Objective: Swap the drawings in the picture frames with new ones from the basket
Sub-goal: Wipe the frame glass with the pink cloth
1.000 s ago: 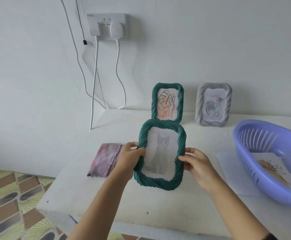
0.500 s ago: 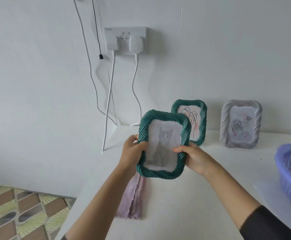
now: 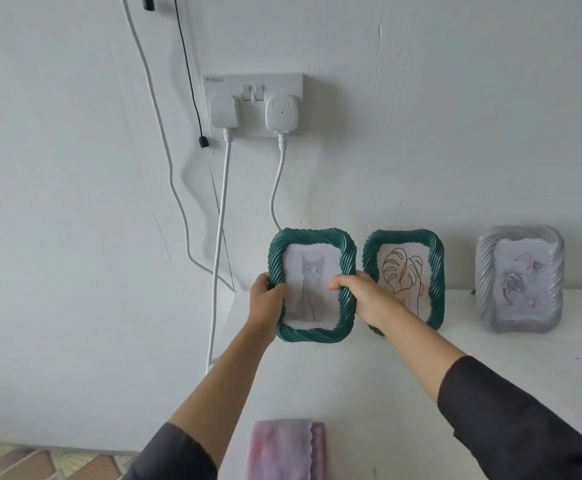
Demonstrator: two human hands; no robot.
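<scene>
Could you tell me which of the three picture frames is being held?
The green frame with the cat picture, leftmost: the left hand and right hand grip its sides. The leaf frame and grey frame stand by the wall.

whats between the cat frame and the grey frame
In the head view, the second green frame, with the leaf drawing, stands between the cat frame and the grey frame; the right hand covers its lower left corner.

Pink cloth (image 3: 284, 448), bench's near edge: being cut off by the view's bottom edge. Leaf-drawing frame (image 3: 403, 268): right grip (image 3: 365, 299) is covering its lower-left corner.
</scene>
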